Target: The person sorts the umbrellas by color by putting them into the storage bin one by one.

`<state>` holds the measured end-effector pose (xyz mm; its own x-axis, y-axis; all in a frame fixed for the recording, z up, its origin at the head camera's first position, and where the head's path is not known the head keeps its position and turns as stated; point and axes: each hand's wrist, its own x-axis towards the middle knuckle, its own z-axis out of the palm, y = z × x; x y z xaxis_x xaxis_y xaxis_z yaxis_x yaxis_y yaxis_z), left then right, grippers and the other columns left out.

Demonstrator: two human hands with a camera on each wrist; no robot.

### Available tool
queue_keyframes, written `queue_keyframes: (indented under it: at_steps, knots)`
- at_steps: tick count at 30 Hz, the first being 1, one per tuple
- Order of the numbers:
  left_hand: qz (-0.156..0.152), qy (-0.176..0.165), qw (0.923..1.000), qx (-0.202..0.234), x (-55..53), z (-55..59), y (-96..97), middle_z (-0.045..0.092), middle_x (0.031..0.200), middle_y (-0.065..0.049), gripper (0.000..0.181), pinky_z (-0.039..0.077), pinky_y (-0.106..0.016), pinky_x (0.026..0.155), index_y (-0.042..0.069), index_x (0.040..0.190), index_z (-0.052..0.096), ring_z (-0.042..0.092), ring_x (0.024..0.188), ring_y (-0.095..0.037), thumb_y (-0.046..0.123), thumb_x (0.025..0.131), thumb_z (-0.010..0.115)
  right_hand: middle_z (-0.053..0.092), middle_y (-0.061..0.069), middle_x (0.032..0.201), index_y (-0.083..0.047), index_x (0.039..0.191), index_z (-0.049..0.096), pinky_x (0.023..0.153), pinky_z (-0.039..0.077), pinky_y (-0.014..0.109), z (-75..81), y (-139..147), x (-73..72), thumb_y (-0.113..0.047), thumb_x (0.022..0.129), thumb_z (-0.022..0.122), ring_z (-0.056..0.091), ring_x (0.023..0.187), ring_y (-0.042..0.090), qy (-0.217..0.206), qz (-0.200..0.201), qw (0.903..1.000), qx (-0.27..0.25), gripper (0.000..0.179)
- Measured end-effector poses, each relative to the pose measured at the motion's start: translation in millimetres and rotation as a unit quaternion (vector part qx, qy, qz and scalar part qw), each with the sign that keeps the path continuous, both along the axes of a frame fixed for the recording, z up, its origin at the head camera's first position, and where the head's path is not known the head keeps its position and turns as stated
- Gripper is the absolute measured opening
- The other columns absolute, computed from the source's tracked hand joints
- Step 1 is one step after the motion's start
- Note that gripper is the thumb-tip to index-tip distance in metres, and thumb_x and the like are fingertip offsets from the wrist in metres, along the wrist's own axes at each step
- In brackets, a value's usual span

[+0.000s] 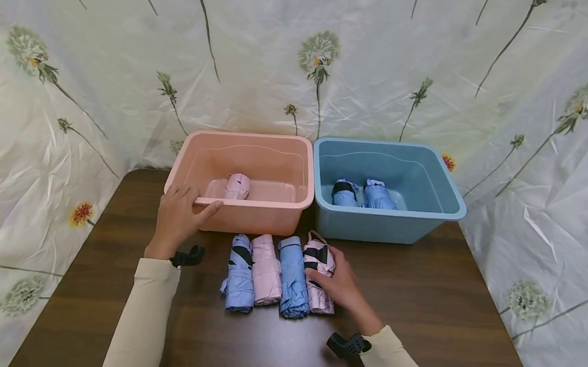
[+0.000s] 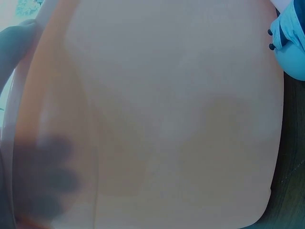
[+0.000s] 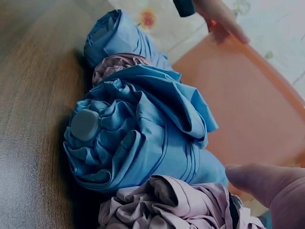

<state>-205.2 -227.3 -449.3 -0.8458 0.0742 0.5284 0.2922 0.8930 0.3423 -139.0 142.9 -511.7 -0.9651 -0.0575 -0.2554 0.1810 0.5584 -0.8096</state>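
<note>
Bins stand just behind four folded umbrellas.

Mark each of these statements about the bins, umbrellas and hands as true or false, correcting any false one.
1. The pink bin holds two umbrellas. False: it holds one pink folded umbrella.
2. Four folded umbrellas lie on the table in front of the bins. True.
3. The right hand grips the rightmost pink umbrella. True.
4. The left hand holds a blue umbrella. False: it rests on the pink bin's front rim.
5. The blue bin is empty. False: two blue umbrellas lie in it.
</note>
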Motion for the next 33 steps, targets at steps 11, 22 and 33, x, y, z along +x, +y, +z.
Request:
queue_keyframes:
  at_steps: [11,22,33]
  knots:
    - [0.003,-0.004,1.0,-0.004,1.1,1.8,0.0,0.04,0.069,-0.006,0.051,0.03,-0.042,0.067,0.007,0.071,0.045,0.041,0.075,-0.027,0.051,0.08,0.07,0.036,0.024,0.138,-0.009,0.148,0.023,0.096,0.038,0.061,-2.6,-9,-1.8,-0.043,0.082,0.073,0.043,0.119,0.039,0.003,-0.017,0.998,0.06,0.089]
    - [0.001,-0.008,1.0,-0.002,1.9,3.9,0.8,0.041,0.069,-0.006,0.051,0.03,-0.043,0.068,0.008,0.071,0.045,0.04,0.075,-0.027,0.051,0.08,0.07,0.036,0.024,0.139,-0.01,0.148,0.024,0.097,0.038,0.06,-2.0,-7,-4.2,-0.038,0.083,0.071,0.044,0.119,0.039,-0.012,-0.021,0.9977,0.063,0.085]
    - [0.0,-0.011,0.9999,-0.002,0.3,1.3,-0.6,0.04,0.069,-0.006,0.052,0.029,-0.041,0.067,0.005,0.072,0.048,0.04,0.075,-0.026,0.051,0.08,0.069,0.042,0.024,0.135,-0.006,0.145,0.029,0.095,0.04,0.055,-1.1,2,-5.7,-0.031,0.084,0.071,0.046,0.113,0.038,-0.014,-0.018,0.9997,0.007,0.078]
